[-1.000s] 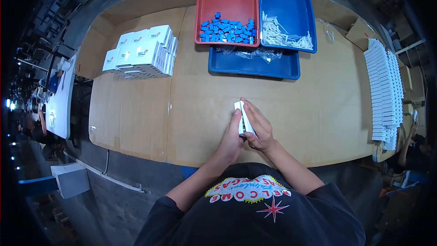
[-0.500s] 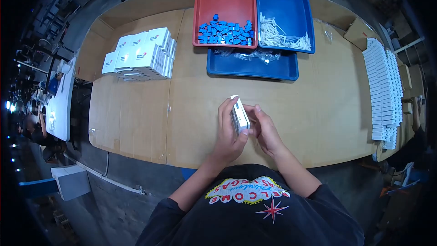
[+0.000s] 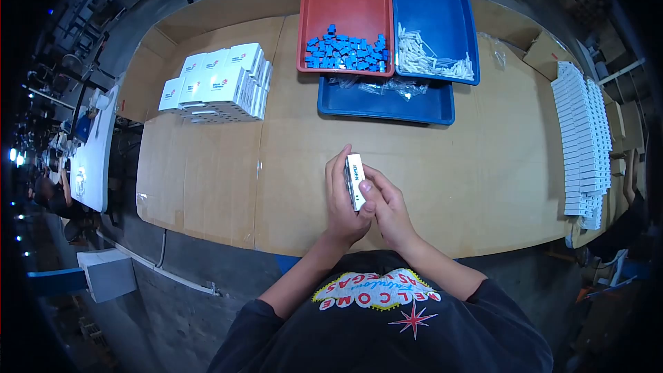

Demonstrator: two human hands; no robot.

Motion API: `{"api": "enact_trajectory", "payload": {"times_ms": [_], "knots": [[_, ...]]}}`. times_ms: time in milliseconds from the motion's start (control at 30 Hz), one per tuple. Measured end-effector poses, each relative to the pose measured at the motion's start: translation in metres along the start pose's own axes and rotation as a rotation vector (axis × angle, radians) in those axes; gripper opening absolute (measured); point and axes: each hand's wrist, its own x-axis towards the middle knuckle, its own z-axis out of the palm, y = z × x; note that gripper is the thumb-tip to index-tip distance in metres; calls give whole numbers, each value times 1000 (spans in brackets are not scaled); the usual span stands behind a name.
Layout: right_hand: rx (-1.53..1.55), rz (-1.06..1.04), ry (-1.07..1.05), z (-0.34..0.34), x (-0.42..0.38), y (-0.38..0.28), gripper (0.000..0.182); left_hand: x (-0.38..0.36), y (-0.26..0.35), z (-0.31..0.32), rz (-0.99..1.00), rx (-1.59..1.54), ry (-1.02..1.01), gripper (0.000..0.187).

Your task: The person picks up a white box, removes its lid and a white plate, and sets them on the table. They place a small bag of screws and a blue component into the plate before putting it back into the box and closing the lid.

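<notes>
Low over the table's near side, a small white box (image 3: 356, 174) with dark lettering on its narrow face stands tilted between my two hands. My left hand (image 3: 341, 200) cups its left side, fingers along the edge. From the right, my right hand (image 3: 388, 208) closes round it, the thumb pressed on the printed face near the lower end. Both thumbs lie close together there. The box's underside and some fingertips are hidden.
Stacked white boxes (image 3: 219, 86) stand at the left. At the back are a red tray (image 3: 345, 3) with blue parts (image 3: 345, 52), a blue tray (image 3: 431, 10) with white sticks (image 3: 414, 52), and a lower blue tray (image 3: 387, 107) with clear plastic pieces. White cases (image 3: 583, 145) line the right edge.
The box has turned so its lettered narrow face shows more fully. My right hand, looser before with fingers apart, has closed in on the box, its thumb now on that face.
</notes>
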Motion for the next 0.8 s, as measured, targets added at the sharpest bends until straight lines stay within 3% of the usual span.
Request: {"api": "enact_trajectory", "payload": {"times_ms": [200,400,600,700,800], "knots": [[-168,-35,-39,-3,-2,8,53,-4,0,5,-138,-95,68,73],[-216,-48,-61,-4,-7,11,54,-9,-1,5,-121,-160,96,63],[-285,-56,-51,-6,-10,3,51,-11,-8,11,-93,-231,99,66],[-336,-118,-25,-8,-12,1,51,-10,-8,17,-130,-196,84,80],[-380,-155,-5,-14,-13,-1,50,-5,-1,23,-135,-238,62,81]]}}
